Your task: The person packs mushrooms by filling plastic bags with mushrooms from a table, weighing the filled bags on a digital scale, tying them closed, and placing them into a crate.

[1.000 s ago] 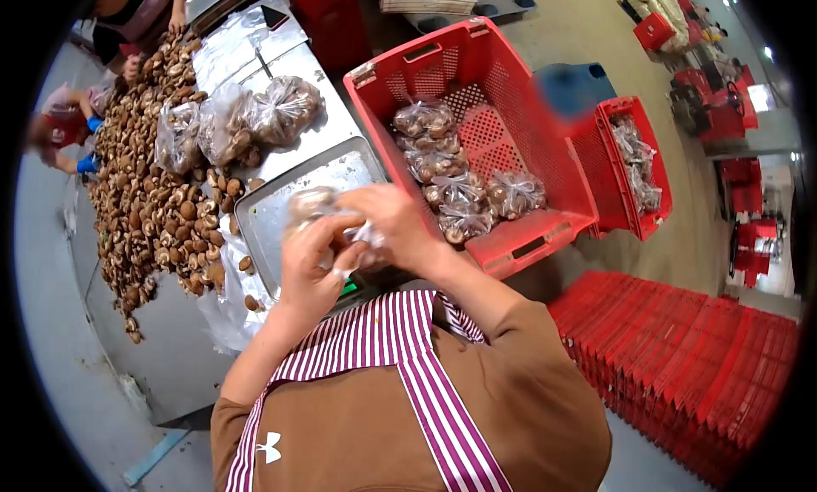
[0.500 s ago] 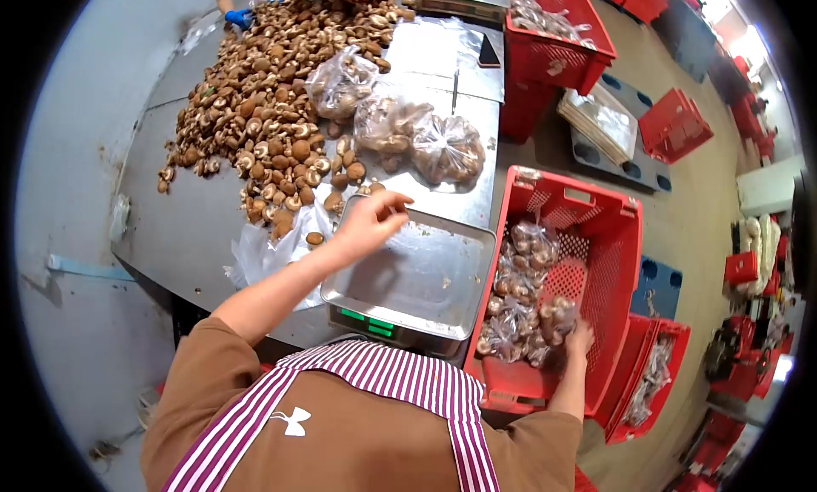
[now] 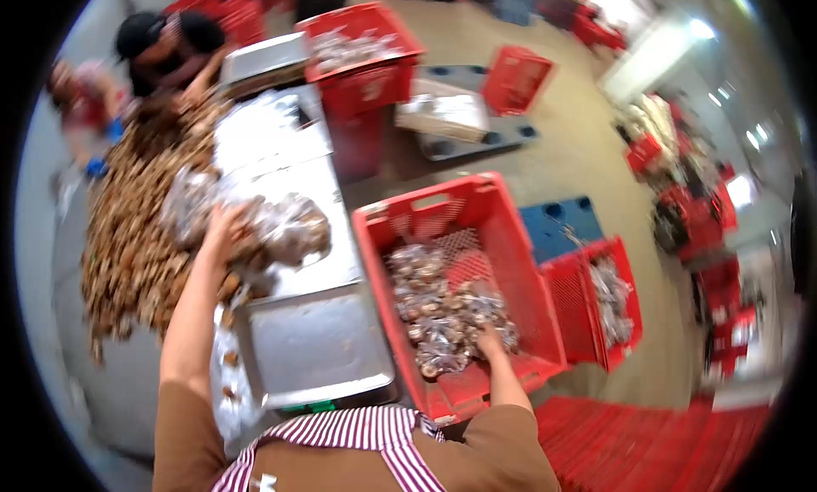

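Observation:
My left hand [image 3: 225, 226] reaches over the metal table to the bags of mushrooms [image 3: 294, 230] and touches the middle one; motion blurs its fingers. Inside the red crate [image 3: 534, 322], my right hand [image 3: 490, 339] rests at the bagged mushrooms [image 3: 442, 343], its fingertips partly hidden among them. Between my arms lies the metal scale tray [image 3: 319, 343] with nothing on it. Loose brown mushrooms [image 3: 136, 237] are heaped left of the bags.
Two people [image 3: 157, 54] are at the far left end of the table. Beyond the bags is a second scale [image 3: 265, 60], beside a red crate of bags [image 3: 362, 75]. Another filled crate [image 3: 553, 292] stands to the right, and stacked red crates [image 3: 638, 445] at the lower right.
My left hand has moved from above the scale tray to the bags on the table. My right hand stays in the crate, where the bag it held now sits among the others. The view has turned.

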{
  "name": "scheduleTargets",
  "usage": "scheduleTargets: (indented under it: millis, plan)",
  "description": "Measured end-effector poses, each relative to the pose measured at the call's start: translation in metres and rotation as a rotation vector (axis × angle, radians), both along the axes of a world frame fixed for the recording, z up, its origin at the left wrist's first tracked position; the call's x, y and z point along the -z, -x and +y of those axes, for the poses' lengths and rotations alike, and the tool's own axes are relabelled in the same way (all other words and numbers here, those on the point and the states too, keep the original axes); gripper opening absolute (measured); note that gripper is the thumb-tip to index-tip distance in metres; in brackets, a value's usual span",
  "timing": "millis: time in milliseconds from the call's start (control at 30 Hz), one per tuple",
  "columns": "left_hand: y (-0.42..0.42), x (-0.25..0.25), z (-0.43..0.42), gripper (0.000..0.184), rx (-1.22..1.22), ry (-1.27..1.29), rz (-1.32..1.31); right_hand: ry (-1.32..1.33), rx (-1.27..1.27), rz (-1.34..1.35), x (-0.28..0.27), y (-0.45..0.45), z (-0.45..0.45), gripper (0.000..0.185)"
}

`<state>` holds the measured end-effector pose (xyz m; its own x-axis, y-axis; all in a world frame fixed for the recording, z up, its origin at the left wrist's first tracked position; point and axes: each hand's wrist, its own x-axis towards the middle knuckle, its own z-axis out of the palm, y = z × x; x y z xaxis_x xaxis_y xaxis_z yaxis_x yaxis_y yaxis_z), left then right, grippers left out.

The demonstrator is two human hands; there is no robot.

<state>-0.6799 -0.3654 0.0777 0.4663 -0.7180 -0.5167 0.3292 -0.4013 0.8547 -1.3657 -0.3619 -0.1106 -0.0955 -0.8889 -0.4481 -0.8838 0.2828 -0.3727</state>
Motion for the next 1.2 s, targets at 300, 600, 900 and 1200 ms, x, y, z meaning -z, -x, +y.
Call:
scheduleTargets:
  millis: [300,600,900,1200]
  plan:
    - [-0.043,0.022,-0.008,0.008,-0.174,0.087,-0.359,0.284,0.089,-0.138,-0.007,-0.002,0.05,0.03]
    - [0.035,-0.126,0.053,0.01,-0.085,0.645,-0.627,0.454,-0.075,-0.668,-0.129,-0.158,0.02,0.022]
    - [0.092,-0.177,0.115,0.013,0.279,0.711,-0.534,0.474,-0.46,-0.878,-0.184,-0.256,0.051,0.02]
    - [0.13,-0.124,0.194,0.007,0.61,0.504,-0.891,0.372,-0.393,-0.711,-0.183,-0.207,0.078,0.018]
